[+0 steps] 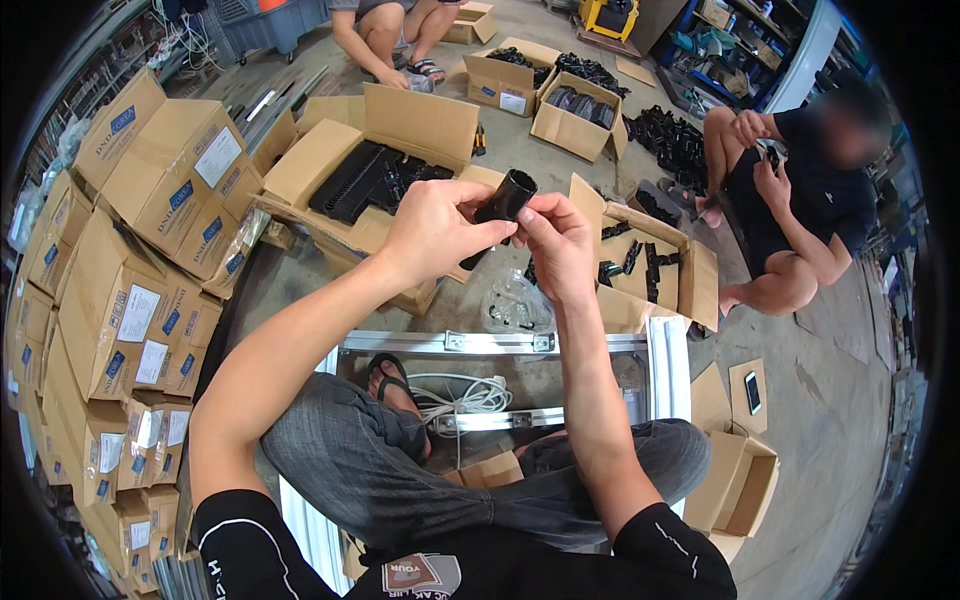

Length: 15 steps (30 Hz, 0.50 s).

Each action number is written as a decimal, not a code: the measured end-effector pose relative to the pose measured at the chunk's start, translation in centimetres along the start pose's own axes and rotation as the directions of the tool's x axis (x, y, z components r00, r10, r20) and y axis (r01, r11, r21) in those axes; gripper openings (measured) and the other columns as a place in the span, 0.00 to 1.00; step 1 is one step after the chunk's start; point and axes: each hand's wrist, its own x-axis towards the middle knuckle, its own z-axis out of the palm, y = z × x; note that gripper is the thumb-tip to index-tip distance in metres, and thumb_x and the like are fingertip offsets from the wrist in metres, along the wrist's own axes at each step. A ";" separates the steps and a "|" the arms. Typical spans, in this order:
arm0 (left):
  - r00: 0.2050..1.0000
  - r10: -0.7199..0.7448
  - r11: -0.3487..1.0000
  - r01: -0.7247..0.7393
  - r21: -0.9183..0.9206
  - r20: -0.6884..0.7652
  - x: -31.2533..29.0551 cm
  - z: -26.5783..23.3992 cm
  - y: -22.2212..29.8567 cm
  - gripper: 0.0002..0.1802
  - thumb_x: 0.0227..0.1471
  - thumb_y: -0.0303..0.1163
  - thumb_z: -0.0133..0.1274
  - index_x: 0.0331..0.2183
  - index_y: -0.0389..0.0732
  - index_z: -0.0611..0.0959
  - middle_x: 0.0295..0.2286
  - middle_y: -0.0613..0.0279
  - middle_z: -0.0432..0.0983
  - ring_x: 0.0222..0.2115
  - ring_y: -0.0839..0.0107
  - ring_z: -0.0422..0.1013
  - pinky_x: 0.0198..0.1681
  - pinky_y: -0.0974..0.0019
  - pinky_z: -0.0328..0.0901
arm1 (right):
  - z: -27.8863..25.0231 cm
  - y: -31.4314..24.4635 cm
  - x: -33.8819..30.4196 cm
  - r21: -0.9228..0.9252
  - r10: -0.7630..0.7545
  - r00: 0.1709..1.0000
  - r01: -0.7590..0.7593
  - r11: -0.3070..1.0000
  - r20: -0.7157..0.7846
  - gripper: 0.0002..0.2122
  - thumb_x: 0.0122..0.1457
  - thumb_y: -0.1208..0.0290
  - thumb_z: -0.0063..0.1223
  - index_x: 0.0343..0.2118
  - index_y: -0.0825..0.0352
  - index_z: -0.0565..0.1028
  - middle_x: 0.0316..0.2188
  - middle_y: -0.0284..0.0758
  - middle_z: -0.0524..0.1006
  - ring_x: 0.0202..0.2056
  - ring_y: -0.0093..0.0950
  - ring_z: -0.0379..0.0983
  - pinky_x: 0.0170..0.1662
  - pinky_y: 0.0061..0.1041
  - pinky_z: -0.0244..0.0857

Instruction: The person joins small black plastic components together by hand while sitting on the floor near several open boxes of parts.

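Observation:
Between my two hands, in front of my chest, is a black tubular plastic part (pixel 517 188) with its round mouth tilted up. My left hand (pixel 445 225) has its fingers closed on the tube's left side. My right hand (pixel 556 240) pinches it from the right, thumb near the rim. Beyond my left hand, an open carton (pixel 420 118) holds many black plastic parts (pixel 370 180). To the right of my right hand, another open carton (pixel 697 285) contains several small black pieces (pixel 652 270). Below my hands lies a clear plastic bag (pixel 518 303) with small items inside.
Stacked cartons (pixel 120 300) fill the left side. A metal frame (pixel 450 342) surrounds my legs, with a coiled white cable (pixel 470 393) inside. One co-worker (pixel 800 190) sits at right, another (pixel 385 35) crouches at the back. A phone (pixel 752 392) lies on cardboard beside an empty carton (pixel 745 485).

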 end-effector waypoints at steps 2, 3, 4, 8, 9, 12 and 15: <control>1.000 0.018 1.000 -0.018 -0.009 -0.012 0.0 0.0 -0.2 0.19 0.48 0.33 0.65 0.42 0.35 0.86 0.28 0.64 0.82 0.24 0.84 0.71 0.28 0.75 0.66 | 0.1 0.3 -0.1 0.084 0.020 1.000 -0.020 0.996 -0.003 0.03 0.61 0.79 0.56 0.37 0.72 0.76 0.29 0.35 0.78 0.27 0.22 0.71 0.32 0.24 0.66; 1.000 0.007 1.000 -0.007 0.007 -0.008 0.0 0.0 -0.2 0.19 0.47 0.33 0.65 0.42 0.35 0.86 0.29 0.64 0.82 0.24 0.84 0.71 0.28 0.75 0.66 | 0.1 0.3 -0.1 0.086 0.020 1.000 -0.020 0.996 -0.004 0.03 0.61 0.79 0.56 0.37 0.72 0.76 0.29 0.35 0.78 0.27 0.22 0.71 0.32 0.24 0.66; 1.000 -0.004 1.000 0.004 0.023 -0.004 -0.1 0.0 -0.1 0.19 0.47 0.32 0.66 0.42 0.35 0.86 0.29 0.64 0.82 0.24 0.84 0.71 0.28 0.75 0.66 | 0.0 0.2 -0.1 0.138 0.045 0.999 -0.045 0.989 0.010 0.03 0.61 0.79 0.56 0.36 0.72 0.75 0.28 0.35 0.77 0.27 0.22 0.71 0.32 0.24 0.66; 1.000 0.006 1.000 -0.006 -0.004 -0.001 -0.2 0.0 0.5 0.19 0.47 0.33 0.65 0.42 0.35 0.86 0.29 0.64 0.82 0.25 0.84 0.71 0.29 0.75 0.66 | 0.1 -0.2 -0.2 0.198 0.089 0.996 -0.091 0.976 0.020 0.03 0.62 0.78 0.55 0.35 0.71 0.75 0.27 0.34 0.76 0.26 0.23 0.70 0.32 0.24 0.66; 1.000 0.019 1.000 -0.019 -0.006 -0.005 -0.2 0.0 0.4 0.19 0.47 0.33 0.65 0.42 0.35 0.86 0.28 0.64 0.82 0.24 0.84 0.71 0.28 0.75 0.66 | 0.1 -0.3 -0.2 0.197 0.089 0.996 -0.092 0.976 0.022 0.03 0.62 0.78 0.55 0.35 0.71 0.75 0.27 0.34 0.76 0.26 0.23 0.70 0.32 0.24 0.66; 1.000 0.019 1.000 -0.019 -0.004 0.000 -0.3 0.0 0.5 0.19 0.47 0.34 0.65 0.41 0.35 0.86 0.28 0.64 0.82 0.24 0.84 0.71 0.28 0.74 0.66 | -0.1 -0.3 -0.2 0.209 0.096 0.995 -0.101 0.973 0.035 0.02 0.62 0.78 0.56 0.35 0.70 0.75 0.27 0.34 0.76 0.26 0.22 0.70 0.32 0.24 0.66; 1.000 0.014 1.000 -0.014 0.023 0.014 -0.4 0.0 0.8 0.19 0.46 0.34 0.66 0.40 0.35 0.86 0.28 0.62 0.83 0.24 0.83 0.72 0.28 0.74 0.67 | -1.2 0.0 -0.2 0.219 0.120 0.989 -0.136 0.966 0.083 0.02 0.62 0.77 0.56 0.35 0.69 0.75 0.27 0.33 0.76 0.26 0.21 0.70 0.31 0.23 0.66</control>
